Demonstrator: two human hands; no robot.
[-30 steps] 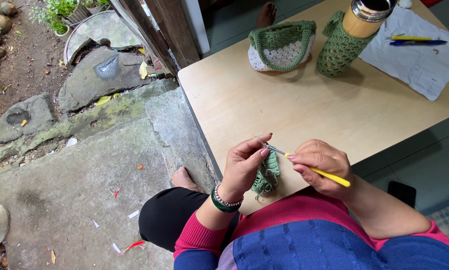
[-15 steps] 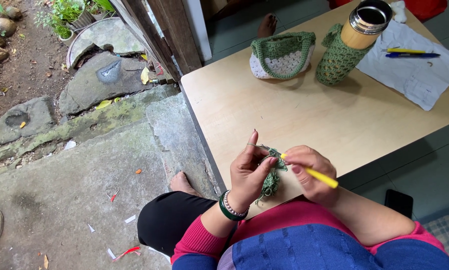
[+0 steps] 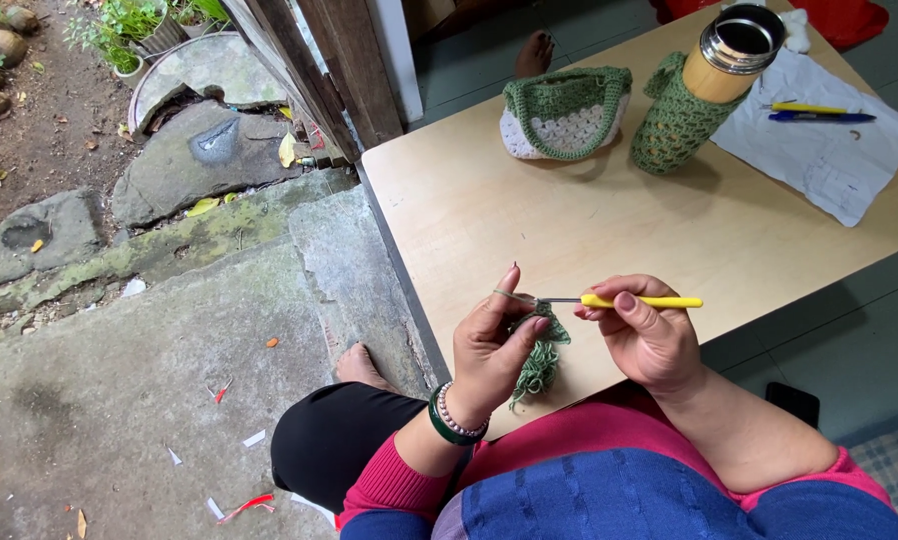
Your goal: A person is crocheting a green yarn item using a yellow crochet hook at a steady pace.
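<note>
My left hand (image 3: pixel 494 345) pinches a small green crochet piece (image 3: pixel 541 358) between thumb and fingers, with green yarn running over the raised forefinger. My right hand (image 3: pixel 644 335) grips a yellow-handled crochet hook (image 3: pixel 637 301), held level, its metal tip at the top edge of the green piece. Both hands work above the near edge of a light wooden table (image 3: pixel 589 220). A green bangle and a bead bracelet sit on my left wrist.
At the table's far side stand a green and white crocheted bag (image 3: pixel 565 115), a metal flask in a green crocheted sleeve (image 3: pixel 704 85), and a white paper (image 3: pixel 819 140) with a yellow pen and a blue pen. Stone paving and plants lie to the left. Another person's foot (image 3: pixel 535 52) shows beyond the table.
The hook has swung from slanting down to level and pulled a little to the right. My left hand stays on the green piece, forefinger raised.
</note>
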